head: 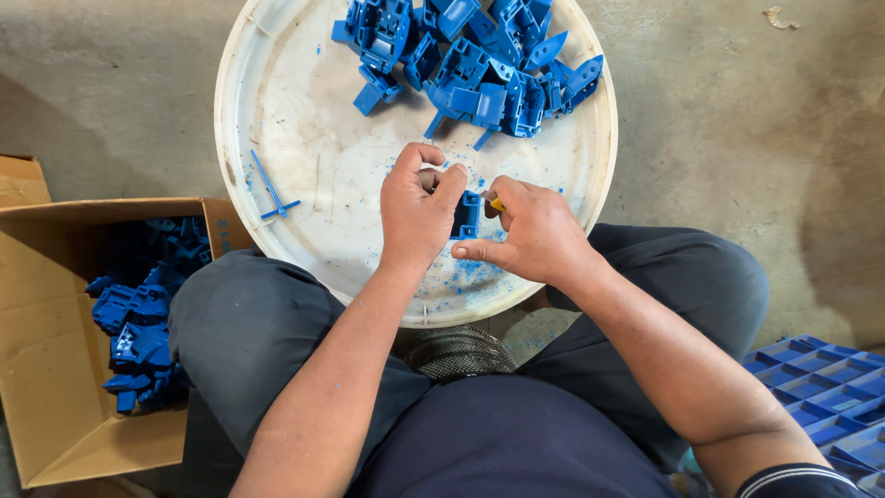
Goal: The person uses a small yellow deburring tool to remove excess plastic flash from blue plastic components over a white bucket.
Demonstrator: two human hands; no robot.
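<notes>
Over white round lid (pixel 304 175), both hands' curled fingers (pixel 452 184) around blue part (pixel 466 217).

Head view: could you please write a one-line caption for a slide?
Left hand holds a small blue plastic part while right hand works it over a round white tray.

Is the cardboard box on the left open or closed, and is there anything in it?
Open: the cardboard box has its flaps folded out, and blue plastic parts lie piled inside against one side, leaving bare bottom showing.
</notes>
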